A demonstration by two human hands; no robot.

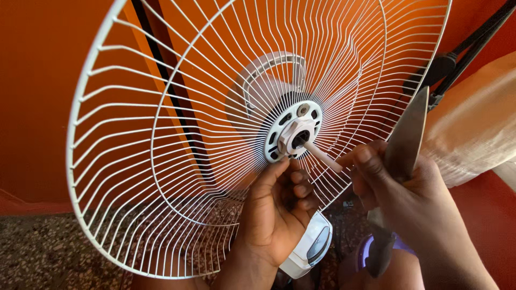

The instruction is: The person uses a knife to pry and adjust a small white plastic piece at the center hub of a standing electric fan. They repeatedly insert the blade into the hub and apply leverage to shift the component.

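Gripping the rim of a white wire fan guard (161,161) near its round plastic hub (293,131), the left hand (277,215) curls closed; the right hand (398,188) pinches a smooth grey fan blade (406,139).

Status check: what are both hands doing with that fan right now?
Left hand at the white fan guard hub. Right hand pinching the motor shaft, holding a grey fan blade. Nothing blocking.

Orange wall (37,96), speckled floor (43,252)
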